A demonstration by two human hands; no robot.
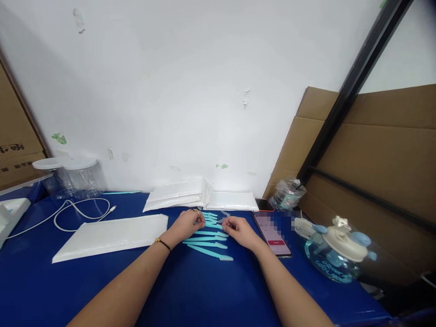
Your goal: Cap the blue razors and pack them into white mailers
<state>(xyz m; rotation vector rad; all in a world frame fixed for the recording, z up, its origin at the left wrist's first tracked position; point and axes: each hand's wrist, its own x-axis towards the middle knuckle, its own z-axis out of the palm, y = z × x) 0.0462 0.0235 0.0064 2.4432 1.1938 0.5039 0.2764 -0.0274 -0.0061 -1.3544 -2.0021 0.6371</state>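
Several thin light-blue plastic sticks [209,240] lie in a row on the blue table [190,290], between my two hands. My left hand [188,223] rests at the row's left end with its fingers curled, pinching the end of one stick. It wears a ring, and a dark bracelet sits on the wrist. My right hand [238,229] sits at the right end of the row, fingers closed in a pinch on the other end of a stick near a small clear piece [225,213].
White flat packets [111,236] lie at the left, more white packets [179,193] are stacked by the wall. A phone [272,234] and a blue-lidded water jug [335,250] stand to the right. Clear jars [70,177] and a white cable [81,211] sit far left. Cardboard lines the right side.
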